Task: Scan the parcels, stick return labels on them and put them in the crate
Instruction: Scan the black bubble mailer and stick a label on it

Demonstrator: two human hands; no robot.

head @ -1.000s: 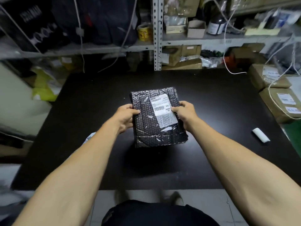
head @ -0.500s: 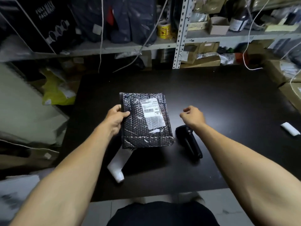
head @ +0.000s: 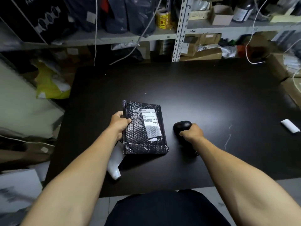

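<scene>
A black bubble-wrap parcel [head: 141, 134] with a white shipping label [head: 150, 122] facing up is over the black table [head: 203, 95]. My left hand [head: 118, 123] grips its left edge, thumb on top. To its right my right hand [head: 192, 132] is curled round the handle of a black barcode scanner [head: 181, 126], whose head points away from me. A white strip of labels [head: 114, 163] lies on the table under the parcel's near left corner. No crate is in view.
A small white roll [head: 290, 128] lies near the table's right edge. Brown cardboard parcels [head: 291, 88] sit at the far right. Metal shelves [head: 179, 30] with boxes, bags and a yellow tape roll [head: 162, 18] stand behind. White cables hang down. Yellow bags [head: 48, 85] are left of the table.
My right hand let go of the parcel, moved right and took hold of the scanner. My left hand keeps the parcel, which shifted slightly left. The view turned left.
</scene>
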